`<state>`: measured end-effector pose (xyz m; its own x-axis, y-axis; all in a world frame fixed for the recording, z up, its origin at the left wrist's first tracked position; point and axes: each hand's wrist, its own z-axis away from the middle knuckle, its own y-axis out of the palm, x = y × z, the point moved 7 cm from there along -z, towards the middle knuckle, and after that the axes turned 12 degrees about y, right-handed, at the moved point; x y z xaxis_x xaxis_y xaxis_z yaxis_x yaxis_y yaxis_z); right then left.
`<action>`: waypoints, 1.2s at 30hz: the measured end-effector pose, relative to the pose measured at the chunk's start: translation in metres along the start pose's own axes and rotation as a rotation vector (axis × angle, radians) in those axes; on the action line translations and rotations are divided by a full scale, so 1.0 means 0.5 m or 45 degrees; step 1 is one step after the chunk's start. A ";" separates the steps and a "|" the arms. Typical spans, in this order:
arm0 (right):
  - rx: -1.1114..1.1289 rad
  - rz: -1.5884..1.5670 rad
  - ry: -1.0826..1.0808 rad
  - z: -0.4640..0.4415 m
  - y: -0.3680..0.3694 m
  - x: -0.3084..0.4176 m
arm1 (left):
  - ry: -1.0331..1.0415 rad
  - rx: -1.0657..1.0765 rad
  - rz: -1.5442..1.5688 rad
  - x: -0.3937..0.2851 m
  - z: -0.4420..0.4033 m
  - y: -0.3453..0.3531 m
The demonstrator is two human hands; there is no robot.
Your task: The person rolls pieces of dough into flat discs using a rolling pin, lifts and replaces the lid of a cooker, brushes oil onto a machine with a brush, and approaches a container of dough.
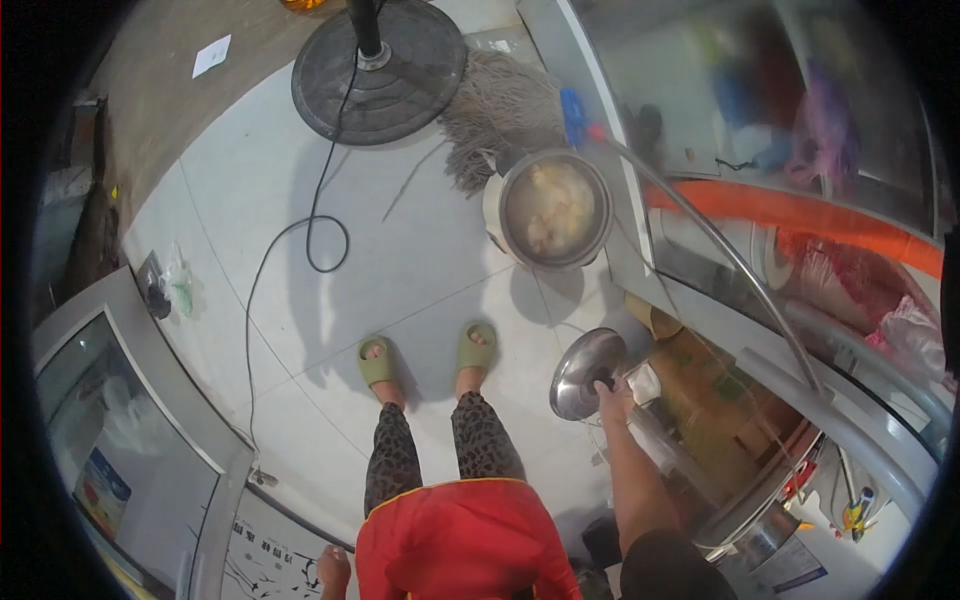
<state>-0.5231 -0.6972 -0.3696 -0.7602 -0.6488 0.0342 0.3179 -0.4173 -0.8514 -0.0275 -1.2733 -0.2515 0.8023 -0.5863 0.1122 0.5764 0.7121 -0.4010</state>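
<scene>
My right hand (617, 398) grips a round metal lid (582, 374) by its knob, to the right of my legs. Beyond it on the floor stands an uncovered pot (495, 212), with pale yellowish pieces of food (552, 208) in cloudy liquid inside. My left hand (333, 568) hangs low beside my red apron (450, 535), at the bottom edge. Its fingers look curled, but what they hold, if anything, is hidden.
A mop (500, 110) lies behind the pot, by a round black stand base (385, 75). A black cord (262, 290) loops over the tiles (420, 260). Glass cabinets (690, 130) line the right side. A white-framed door (150, 400) is at left.
</scene>
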 end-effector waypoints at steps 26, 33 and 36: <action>-0.160 0.339 -0.666 -0.158 0.102 0.698 | 0.162 0.073 -0.058 -0.047 0.011 -0.024; -0.123 0.332 -0.646 -0.171 0.115 0.686 | 0.127 0.030 -0.042 -0.059 -0.003 -0.048; -0.138 0.376 -0.657 -0.170 0.113 0.687 | 0.089 0.134 -0.038 -0.069 -0.005 -0.061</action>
<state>-0.8143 -0.8897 -0.4505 -0.2668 -0.9636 0.0148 0.3931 -0.1228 -0.9113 -0.0733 -1.2756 -0.2453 0.7740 -0.6306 0.0572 0.6157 0.7285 -0.3003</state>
